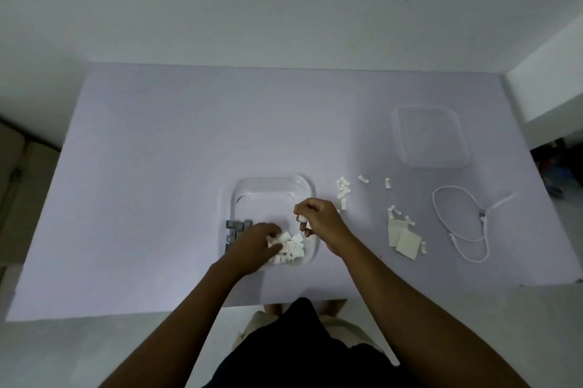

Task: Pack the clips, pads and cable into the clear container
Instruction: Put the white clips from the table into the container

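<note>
**Clips half packed, pads and cable still out on the table**

Closest in, both forearms reach over the table (157, 151). The left hand (255, 245) is down inside the clear container (310, 195), fingers spread loosely over a heap of white clips (291, 248); can't tell if it's actually gripping any. The right hand (318, 220) hovers at the container's right rim, fingers curled together pinching a few small white clips. Grey clips (236, 226) sit along the container's left side. Loose white clips (343, 188) lie just right of it, then the square white pads (405, 241), then the thin white cable (457, 220) in a loose loop. The clear lid (430, 135) sits farther back.
</note>
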A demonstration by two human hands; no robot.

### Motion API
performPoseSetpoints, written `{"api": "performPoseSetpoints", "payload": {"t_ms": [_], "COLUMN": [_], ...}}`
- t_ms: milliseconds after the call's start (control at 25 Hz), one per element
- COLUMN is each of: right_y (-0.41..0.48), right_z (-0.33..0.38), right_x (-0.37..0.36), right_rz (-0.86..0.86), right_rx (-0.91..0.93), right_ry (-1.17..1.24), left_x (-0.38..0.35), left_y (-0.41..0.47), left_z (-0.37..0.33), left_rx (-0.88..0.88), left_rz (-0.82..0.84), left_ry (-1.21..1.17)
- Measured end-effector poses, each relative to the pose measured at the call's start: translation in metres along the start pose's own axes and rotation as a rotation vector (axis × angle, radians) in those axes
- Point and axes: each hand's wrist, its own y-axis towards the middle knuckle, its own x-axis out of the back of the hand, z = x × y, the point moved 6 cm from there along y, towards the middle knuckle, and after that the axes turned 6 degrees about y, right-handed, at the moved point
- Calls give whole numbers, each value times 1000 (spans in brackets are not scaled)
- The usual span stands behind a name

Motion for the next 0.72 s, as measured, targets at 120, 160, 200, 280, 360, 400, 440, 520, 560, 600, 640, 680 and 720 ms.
{"api": "performPoseSetpoints", "payload": {"t_ms": [120,160,200,280,360,400,440,520,560,600,640,680,720], "right_y": [6,7,9,10,9,8,6,2,1,0,0,-1,-1], "right_z": [2,2,0,-13,-31,-38,-42,-45,-46,-46,-47,-47,-46], "right_x": [-20,-27,-34,-46,-53,-54,-55,-53,-52,-51,-49,-48,-47], "right_rz": [42,61,96,211,305,322,326,324,323,318,313,311,303], "right_rx": [53,81,112,138,118,109,102,101,107,111,111,109,110], "right_ry": [-261,-369,-485,-725,-910,-966,-999,-1029,-1035,-1038,-1035,-1027,-1016], "left_x": [51,63,70,68,52,46,41,34,32,31,29,27,28], "left_y": [-15,-21,-25,-22,-13,-9,-7,-6,-7,-6,-5,-4,-3], "left_z": [18,26,37,66,88,92,93,95,96,97,98,100,98], "left_rx": [58,109,176,348,474,474,455,445,454,459,466,479,488], "left_rz": [-490,-609,-674,-614,-445,-387,-366,-373,-383,-392,-384,-370,-360], "left_ry": [117,162,162,-44,-309,-342,-332,-302,-304,-307,-309,-319,-323]}}
